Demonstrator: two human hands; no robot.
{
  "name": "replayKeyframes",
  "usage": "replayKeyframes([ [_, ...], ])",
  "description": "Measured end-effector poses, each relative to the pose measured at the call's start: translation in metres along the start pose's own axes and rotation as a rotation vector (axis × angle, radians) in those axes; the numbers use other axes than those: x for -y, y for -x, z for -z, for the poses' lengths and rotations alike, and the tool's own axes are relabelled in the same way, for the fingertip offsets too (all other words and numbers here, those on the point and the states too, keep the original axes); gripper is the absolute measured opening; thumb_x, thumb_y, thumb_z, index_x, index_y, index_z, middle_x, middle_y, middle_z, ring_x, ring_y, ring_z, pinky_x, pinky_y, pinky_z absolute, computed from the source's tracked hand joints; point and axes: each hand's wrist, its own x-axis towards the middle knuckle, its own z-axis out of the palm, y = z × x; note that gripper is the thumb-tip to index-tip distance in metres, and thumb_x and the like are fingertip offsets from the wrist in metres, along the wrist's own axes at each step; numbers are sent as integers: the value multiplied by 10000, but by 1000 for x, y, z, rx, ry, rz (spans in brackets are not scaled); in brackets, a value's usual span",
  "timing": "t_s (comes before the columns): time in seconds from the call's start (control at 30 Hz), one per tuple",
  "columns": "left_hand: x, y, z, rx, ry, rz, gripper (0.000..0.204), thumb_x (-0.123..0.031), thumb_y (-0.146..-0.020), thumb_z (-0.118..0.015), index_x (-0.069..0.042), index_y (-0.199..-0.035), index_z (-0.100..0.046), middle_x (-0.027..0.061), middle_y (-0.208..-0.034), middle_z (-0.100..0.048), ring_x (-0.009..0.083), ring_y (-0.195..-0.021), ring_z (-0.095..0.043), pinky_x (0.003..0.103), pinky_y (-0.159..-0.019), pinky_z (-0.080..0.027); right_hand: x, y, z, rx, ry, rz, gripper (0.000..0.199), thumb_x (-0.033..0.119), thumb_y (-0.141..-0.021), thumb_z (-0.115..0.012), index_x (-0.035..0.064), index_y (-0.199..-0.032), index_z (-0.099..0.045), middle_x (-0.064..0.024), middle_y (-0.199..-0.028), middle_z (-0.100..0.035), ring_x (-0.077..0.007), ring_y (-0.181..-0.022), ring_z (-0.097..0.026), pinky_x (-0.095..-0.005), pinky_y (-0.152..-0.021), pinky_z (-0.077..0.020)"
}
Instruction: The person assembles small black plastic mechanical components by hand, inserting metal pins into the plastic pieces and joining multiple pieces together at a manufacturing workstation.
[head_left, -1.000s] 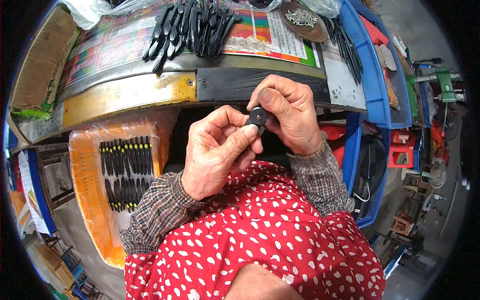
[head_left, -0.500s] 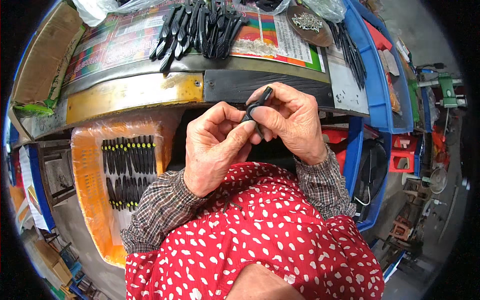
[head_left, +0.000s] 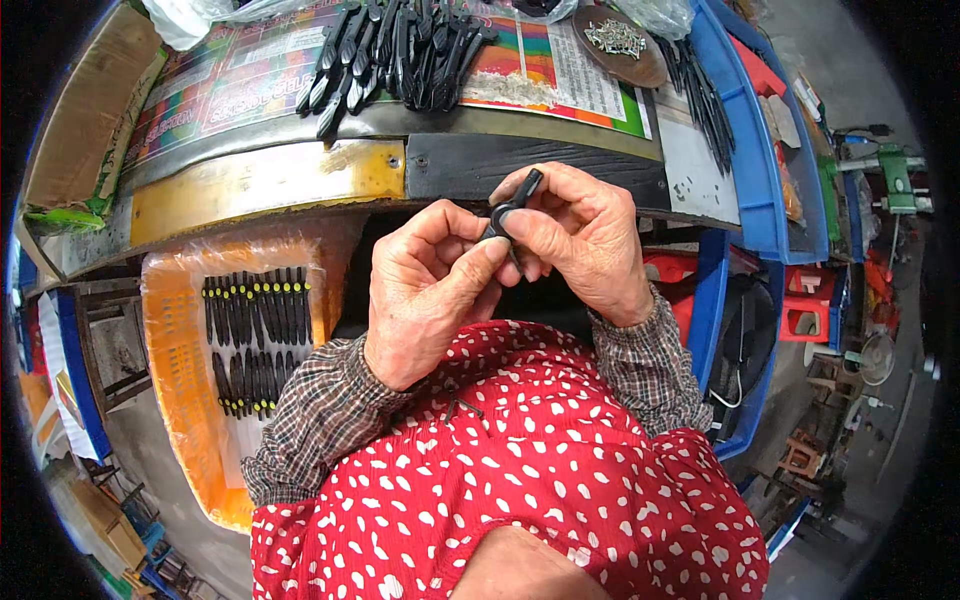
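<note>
A small black plastic part (head_left: 522,194), slim with a rounded bulge at its middle, is pinched between both hands just off the table's front edge. My left hand (head_left: 425,290) grips its lower end between thumb and fingers. Around its upper length close the thumb and fingers of my right hand (head_left: 585,240). The fingers cover much of the part, so its full shape is hidden. On the red, white-spotted cloth over my lap lie small dark slender pieces (head_left: 465,409).
Black plastic pieces (head_left: 430,60) are heaped on the table, near a round dish (head_left: 650,72) of small metal pieces. More dark strips (head_left: 697,105) lie beside a blue bin (head_left: 740,110). Below left, an orange basket (head_left: 180,400) holds two rows of black pieces with yellow-green dots.
My hands and the black plastic part keep almost the same place and grip. Only a very slight shift of the whole view shows.
</note>
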Motion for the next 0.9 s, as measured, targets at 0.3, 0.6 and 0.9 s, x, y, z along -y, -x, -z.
replayKeyframes([
  [0.3, 5, 2, -1, -15, -45, -29, 69, -72, -902, -562, -15, -918, -525, 80, -729, -624, 51, -486, -472, 165, -405, -321, 0, 4, -7, -51, -4, -27, 72, 16, -844, -591, -8, -909, -574, 2, -764, -581, -16, -604, -524, -157, -480, -418],
  [0.6, -4, 1, 1, 13, -13, 75, 75, -78, -907, -551, -14, -924, -515, 88, -725, -620, 74, -483, -486, 175, -408, -335, 4, 1, 4, -51, -30, 12, 164, 111, -873, -617, -13, -979, -601, -13, -781, -605, -19, -554, -506, -156, -456, -401],
  [0.9, -6, 0, -6, -87, -456, -133, 271, -4, -814, -643, 11, -1050, -511, 84, -766, -629, 69, -603, -567, 215, -532, -456, 2, 3, 6, -74, -62, 89, 94, 68, -862, -629, -14, -902, -604, 4, -736, -575, -23, -534, -485, -170, -445, -381],
])
